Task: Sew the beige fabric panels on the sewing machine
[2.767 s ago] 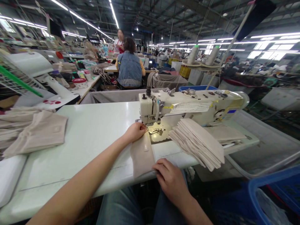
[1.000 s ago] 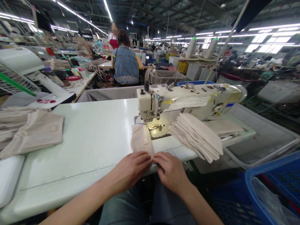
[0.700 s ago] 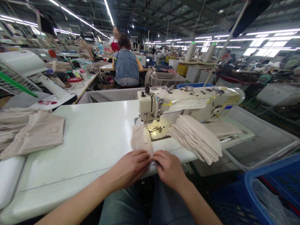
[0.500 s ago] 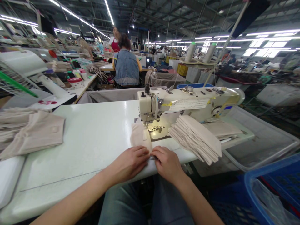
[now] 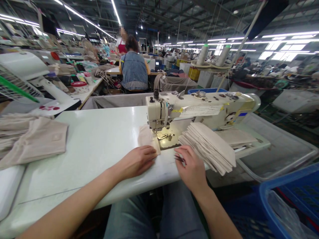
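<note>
A beige fabric piece (image 5: 145, 136) lies flat on the machine bed, its far end under the needle area of the sewing machine (image 5: 159, 116). My left hand (image 5: 138, 160) rests on its near edge, fingers pressed together and closed on the cloth. My right hand (image 5: 191, 166) is apart from the cloth, to its right over the table's front, with its fingers curled round small dark thread snips (image 5: 179, 158). Close by on the right, a stack of folded beige fabric pieces (image 5: 206, 146) lies on the machine table.
More beige pieces (image 5: 47, 136) lie piled at the table's left. A white fan (image 5: 27, 71) stands behind them. Blue plastic baskets (image 5: 266, 189) sit low at the right. Thread cones (image 5: 203, 54) stand behind the machine. A person in a denim vest (image 5: 134, 71) sits ahead.
My right hand has moved right, away from the cloth edge, and the snips now show in it. My left hand and the fabric's near edge have shifted slightly toward the machine.
</note>
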A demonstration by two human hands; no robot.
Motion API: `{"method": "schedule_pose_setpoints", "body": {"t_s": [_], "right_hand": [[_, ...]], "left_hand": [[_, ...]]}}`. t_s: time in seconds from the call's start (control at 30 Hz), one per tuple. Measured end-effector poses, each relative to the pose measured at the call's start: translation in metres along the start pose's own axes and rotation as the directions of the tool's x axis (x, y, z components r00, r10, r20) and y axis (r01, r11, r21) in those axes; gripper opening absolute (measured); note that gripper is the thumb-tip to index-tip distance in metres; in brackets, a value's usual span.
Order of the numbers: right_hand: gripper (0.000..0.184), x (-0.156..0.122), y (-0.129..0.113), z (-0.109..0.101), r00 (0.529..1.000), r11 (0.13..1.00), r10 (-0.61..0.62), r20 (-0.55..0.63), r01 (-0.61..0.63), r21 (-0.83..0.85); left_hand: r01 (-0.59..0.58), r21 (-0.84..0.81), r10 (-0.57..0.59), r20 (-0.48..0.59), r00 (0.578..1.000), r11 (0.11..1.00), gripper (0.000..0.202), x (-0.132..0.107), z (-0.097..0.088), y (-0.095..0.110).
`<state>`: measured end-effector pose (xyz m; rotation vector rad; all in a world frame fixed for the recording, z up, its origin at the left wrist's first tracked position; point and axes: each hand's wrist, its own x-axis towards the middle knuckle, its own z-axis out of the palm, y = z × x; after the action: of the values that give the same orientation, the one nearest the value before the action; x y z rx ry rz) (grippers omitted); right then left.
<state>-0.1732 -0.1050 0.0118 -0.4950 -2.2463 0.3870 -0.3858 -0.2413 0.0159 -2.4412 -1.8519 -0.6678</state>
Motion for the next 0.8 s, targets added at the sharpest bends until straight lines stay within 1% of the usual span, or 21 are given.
{"method": "schedule_pose_setpoints", "body": {"t_s": [0.07,0.13,0.17,0.23,0.33,0.43,0.53,0.8], "right_hand": [[0.02,0.003,0.005,-0.02,0.992,0.995,0.007,-0.128,-0.019,-0.093],[0.02,0.008,0.011,-0.041,0.974,0.972,0.01,-0.227,-0.063,-0.228],[0.02,0.01,0.014,-0.05,0.964,0.95,0.022,-0.263,-0.102,-0.294],[0.021,0.015,0.021,-0.065,0.954,0.901,0.055,-0.294,-0.174,-0.396],[0.026,0.019,0.031,-0.077,0.959,0.847,0.11,-0.261,-0.228,-0.48],[0.03,0.019,0.039,-0.079,0.967,0.816,0.156,-0.201,-0.241,-0.525],[0.03,0.018,0.045,-0.078,0.969,0.816,0.185,-0.163,-0.244,-0.524],[0.027,0.021,0.044,-0.079,0.962,0.828,0.237,-0.138,-0.274,-0.489]], "left_hand": [[0.006,0.005,-0.006,0.01,1.0,1.0,0.028,0.001,-0.001,-0.004],[0.011,0.013,-0.012,0.02,1.0,1.0,0.028,0.003,-0.002,-0.008],[0.015,0.019,-0.015,0.024,1.0,1.0,0.028,0.004,-0.003,-0.01],[0.026,0.03,-0.028,0.036,0.999,0.999,0.028,0.007,-0.003,-0.014],[0.04,0.038,-0.042,0.047,0.998,0.998,0.027,0.01,-0.003,-0.022],[0.038,0.038,-0.039,0.035,0.999,0.999,0.027,0.011,-0.003,-0.03],[0.036,0.047,-0.037,0.02,0.999,0.998,0.026,0.012,-0.003,-0.037],[0.054,0.07,-0.055,0.021,0.998,0.996,0.028,0.02,-0.006,-0.052]]}}
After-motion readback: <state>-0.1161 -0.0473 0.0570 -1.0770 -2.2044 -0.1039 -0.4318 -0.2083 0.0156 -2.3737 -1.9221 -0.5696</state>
